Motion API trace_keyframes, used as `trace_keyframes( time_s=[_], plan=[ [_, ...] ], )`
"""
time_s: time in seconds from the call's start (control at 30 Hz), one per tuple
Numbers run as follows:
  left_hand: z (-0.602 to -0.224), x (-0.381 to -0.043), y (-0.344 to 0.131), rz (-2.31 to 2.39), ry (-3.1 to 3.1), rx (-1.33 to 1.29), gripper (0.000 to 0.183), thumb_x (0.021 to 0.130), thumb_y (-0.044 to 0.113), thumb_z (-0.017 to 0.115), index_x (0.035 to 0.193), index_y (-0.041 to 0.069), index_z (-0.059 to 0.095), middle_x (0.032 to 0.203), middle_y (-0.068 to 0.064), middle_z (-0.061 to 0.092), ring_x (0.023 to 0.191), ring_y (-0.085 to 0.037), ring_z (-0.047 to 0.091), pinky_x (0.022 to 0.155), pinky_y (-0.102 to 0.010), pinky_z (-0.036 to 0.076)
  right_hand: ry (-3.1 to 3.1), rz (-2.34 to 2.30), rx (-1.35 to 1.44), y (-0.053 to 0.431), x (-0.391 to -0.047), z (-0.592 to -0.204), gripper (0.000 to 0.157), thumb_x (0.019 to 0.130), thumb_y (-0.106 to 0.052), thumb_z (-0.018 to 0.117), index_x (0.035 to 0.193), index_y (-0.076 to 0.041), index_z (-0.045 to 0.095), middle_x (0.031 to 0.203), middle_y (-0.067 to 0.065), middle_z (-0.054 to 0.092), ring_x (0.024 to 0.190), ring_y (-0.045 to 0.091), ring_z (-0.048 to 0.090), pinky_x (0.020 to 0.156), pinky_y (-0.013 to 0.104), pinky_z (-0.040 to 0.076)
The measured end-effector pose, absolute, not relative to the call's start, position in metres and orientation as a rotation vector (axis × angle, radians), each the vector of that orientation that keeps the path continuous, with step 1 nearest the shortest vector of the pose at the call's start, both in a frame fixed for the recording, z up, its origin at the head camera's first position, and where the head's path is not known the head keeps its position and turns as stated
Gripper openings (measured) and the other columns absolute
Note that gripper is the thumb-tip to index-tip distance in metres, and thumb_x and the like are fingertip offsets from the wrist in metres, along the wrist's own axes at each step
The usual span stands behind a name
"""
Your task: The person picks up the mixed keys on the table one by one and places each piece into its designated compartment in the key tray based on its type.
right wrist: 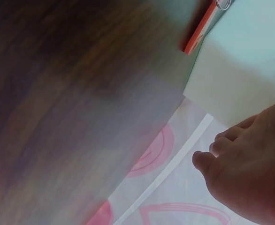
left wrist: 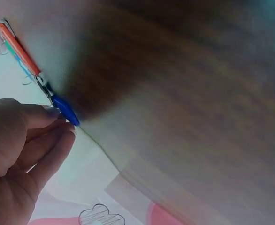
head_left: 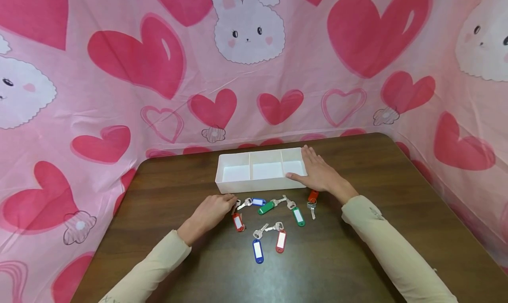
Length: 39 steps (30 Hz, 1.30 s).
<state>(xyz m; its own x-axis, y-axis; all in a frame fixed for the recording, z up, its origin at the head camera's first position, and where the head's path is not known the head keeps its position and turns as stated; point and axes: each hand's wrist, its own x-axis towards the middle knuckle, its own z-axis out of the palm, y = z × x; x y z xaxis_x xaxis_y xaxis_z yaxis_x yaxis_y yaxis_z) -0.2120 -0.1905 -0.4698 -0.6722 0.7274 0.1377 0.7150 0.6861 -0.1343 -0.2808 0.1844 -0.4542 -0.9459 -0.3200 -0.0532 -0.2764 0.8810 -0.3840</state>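
Observation:
My left hand [head_left: 210, 212] is low over the table in front of the white tray [head_left: 246, 187], near its left front corner. In the left wrist view, its thumb and fingers pinch a blue key tag [left wrist: 66, 111]. The hand covers that tag in the head view, where a key [head_left: 237, 204] shows at the fingertips. Just beside them lies a red key tag [head_left: 238, 222]. My right hand [head_left: 321, 173] rests on the tray's right end, fingers extended along it and thumb over the front wall. An orange-red key tag [head_left: 313, 196] lies partly below that hand.
The tray has three compartments. Before it lie more keys with tags: a blue tag [head_left: 259, 202], a green tag [head_left: 266, 207], another green tag [head_left: 298, 216], a long blue tag [head_left: 258, 251] and a red tag [head_left: 281, 241]. A pink heart-print cloth [head_left: 246, 82] hangs behind the wooden table [head_left: 166, 186].

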Motion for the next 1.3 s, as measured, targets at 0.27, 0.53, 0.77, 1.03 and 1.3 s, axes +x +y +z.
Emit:
trace_keyframes(
  time_s=[0.27, 0.53, 0.77, 1.03, 1.3],
  plan=[
    [-0.469, -0.213, -0.188, 0.072, -2.761, -1.148, 0.029, 0.081, 0.015, 0.091, 0.108, 0.011, 0.080, 0.093, -0.002, 0.081, 0.075, -0.015, 0.074, 0.067, -0.023, 0.061, 2.932, -0.571, -0.469, 0.185, -0.282, -0.455, 0.125, 0.090, -0.084, 0.050, 0.168, 0.000, 0.001, 0.178, 0.020, 0.001, 0.166, 0.042, 0.001, 0.133, 0.060, 0.012],
    [-0.467, -0.213, -0.188, 0.152, -2.707, -1.132, 0.030, 0.080, 0.016, 0.092, 0.105, 0.008, 0.077, 0.087, -0.003, 0.078, 0.074, -0.017, 0.074, 0.070, -0.027, 0.064, 2.916, -0.581, -0.460, 0.184, -0.282, -0.452, 0.126, 0.089, -0.085, 0.050, 0.168, 0.000, 0.000, 0.178, 0.020, 0.000, 0.166, 0.042, 0.000, 0.134, 0.060, 0.012],
    [-0.465, -0.211, -0.191, 0.145, -2.666, -1.123, 0.039, 0.078, 0.014, 0.093, 0.110, 0.005, 0.073, 0.089, -0.006, 0.079, 0.077, -0.020, 0.078, 0.071, -0.031, 0.066, 2.915, -0.581, -0.460, 0.185, -0.282, -0.452, 0.125, 0.090, -0.085, 0.050, 0.168, 0.000, 0.000, 0.178, 0.020, 0.000, 0.166, 0.042, 0.000, 0.134, 0.059, 0.012],
    [-0.462, -0.208, -0.194, 0.074, -2.658, -1.130, 0.043, 0.076, 0.011, 0.094, 0.112, 0.003, 0.071, 0.095, -0.009, 0.079, 0.077, -0.022, 0.078, 0.072, -0.034, 0.066, 2.908, -0.572, -0.463, 0.185, -0.282, -0.452, 0.125, 0.090, -0.084, 0.051, 0.168, -0.001, -0.001, 0.178, 0.020, 0.000, 0.166, 0.043, 0.000, 0.133, 0.060, 0.012],
    [-0.455, -0.204, -0.195, -0.170, -2.689, -1.051, 0.028, 0.087, 0.007, 0.085, 0.112, 0.003, 0.072, 0.082, -0.004, 0.075, 0.063, -0.016, 0.071, 0.062, -0.024, 0.063, 2.901, -0.573, -0.455, 0.185, -0.282, -0.451, 0.126, 0.090, -0.085, 0.050, 0.168, -0.001, -0.001, 0.178, 0.020, 0.000, 0.166, 0.042, -0.001, 0.133, 0.060, 0.012]
  ],
)
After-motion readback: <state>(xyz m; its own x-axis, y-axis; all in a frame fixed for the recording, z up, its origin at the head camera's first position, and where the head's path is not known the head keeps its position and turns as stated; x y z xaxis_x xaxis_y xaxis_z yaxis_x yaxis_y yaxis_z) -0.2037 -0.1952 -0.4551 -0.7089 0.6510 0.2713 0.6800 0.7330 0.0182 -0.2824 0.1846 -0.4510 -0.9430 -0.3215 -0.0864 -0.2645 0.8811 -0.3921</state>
